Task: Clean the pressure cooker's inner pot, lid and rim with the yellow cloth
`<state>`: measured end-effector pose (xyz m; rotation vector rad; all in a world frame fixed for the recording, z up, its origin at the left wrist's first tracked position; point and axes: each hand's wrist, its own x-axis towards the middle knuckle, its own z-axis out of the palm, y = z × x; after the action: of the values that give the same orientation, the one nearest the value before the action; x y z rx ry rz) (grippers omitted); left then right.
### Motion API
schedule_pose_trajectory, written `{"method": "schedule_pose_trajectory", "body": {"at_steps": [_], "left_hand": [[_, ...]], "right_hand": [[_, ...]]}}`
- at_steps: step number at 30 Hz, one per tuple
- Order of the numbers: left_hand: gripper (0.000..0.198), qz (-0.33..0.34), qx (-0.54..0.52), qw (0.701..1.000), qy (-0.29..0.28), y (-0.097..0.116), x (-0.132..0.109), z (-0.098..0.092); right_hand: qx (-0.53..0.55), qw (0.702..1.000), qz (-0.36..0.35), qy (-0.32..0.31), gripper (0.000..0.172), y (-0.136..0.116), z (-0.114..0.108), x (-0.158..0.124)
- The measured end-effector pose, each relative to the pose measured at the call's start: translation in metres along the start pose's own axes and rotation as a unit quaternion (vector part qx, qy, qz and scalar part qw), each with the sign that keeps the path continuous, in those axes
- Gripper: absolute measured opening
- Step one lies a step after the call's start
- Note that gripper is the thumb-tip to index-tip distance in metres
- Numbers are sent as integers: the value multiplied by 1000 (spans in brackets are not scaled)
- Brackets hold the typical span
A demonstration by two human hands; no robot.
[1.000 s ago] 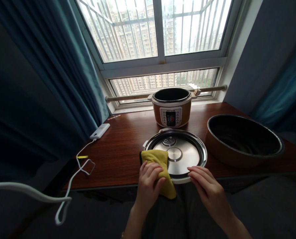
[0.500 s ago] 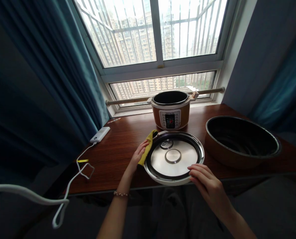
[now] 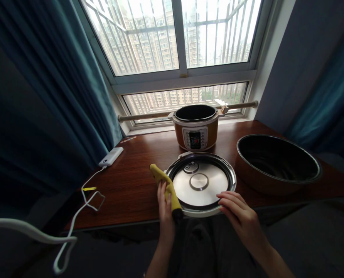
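A round cooker lid [image 3: 200,183] lies with its metal inner face up near the front edge of the table. My left hand [image 3: 165,200] presses a yellow cloth [image 3: 169,189] against the lid's left rim, its fingers closed on the cloth. At the lid's lower right rim, my right hand [image 3: 238,210] grips the edge, thumb underneath and fingertips over the top. Behind the lid stands an orange and white electric pressure cooker [image 3: 195,133], uncovered, with its control panel facing me.
To the right sits a large dark inner pot [image 3: 279,162] with an orange outside. A white power bank [image 3: 112,156] with a white cable [image 3: 85,208] lies on the left of the wooden table [image 3: 137,173]. A window and blue curtains [image 3: 73,77] are behind.
My left hand has slid with the cloth along the lid's left rim, toward me, and the cloth has swung round. My right hand keeps its place on the rim.
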<state>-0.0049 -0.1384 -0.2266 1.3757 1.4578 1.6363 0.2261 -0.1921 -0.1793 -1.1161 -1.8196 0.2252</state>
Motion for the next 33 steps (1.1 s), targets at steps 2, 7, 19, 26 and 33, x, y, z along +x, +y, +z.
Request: {"method": "schedule_pose_trajectory", "body": {"at_steps": [2, 7, 19, 26, 33], "left_hand": [[38, 52, 89, 995, 4, 14, -22, 6], [39, 190, 247, 949, -51, 49, -71, 28], [23, 339, 196, 916, -82, 90, -56, 44], [22, 329, 115, 929, -123, 94, -52, 42], [37, 231, -24, 961, -149, 90, -60, 23]], "right_hand": [[0, 1000, 1, 1, 16, 1, 1, -2], [-10, 1000, 3, 6, 21, -1, 2, -4], [-37, 999, -4, -3, 36, 1, -4, -10], [-53, 994, -72, -57, 54, -12, -13, -2], [-90, 986, -127, -56, 42, -28, -16, 4]]}}
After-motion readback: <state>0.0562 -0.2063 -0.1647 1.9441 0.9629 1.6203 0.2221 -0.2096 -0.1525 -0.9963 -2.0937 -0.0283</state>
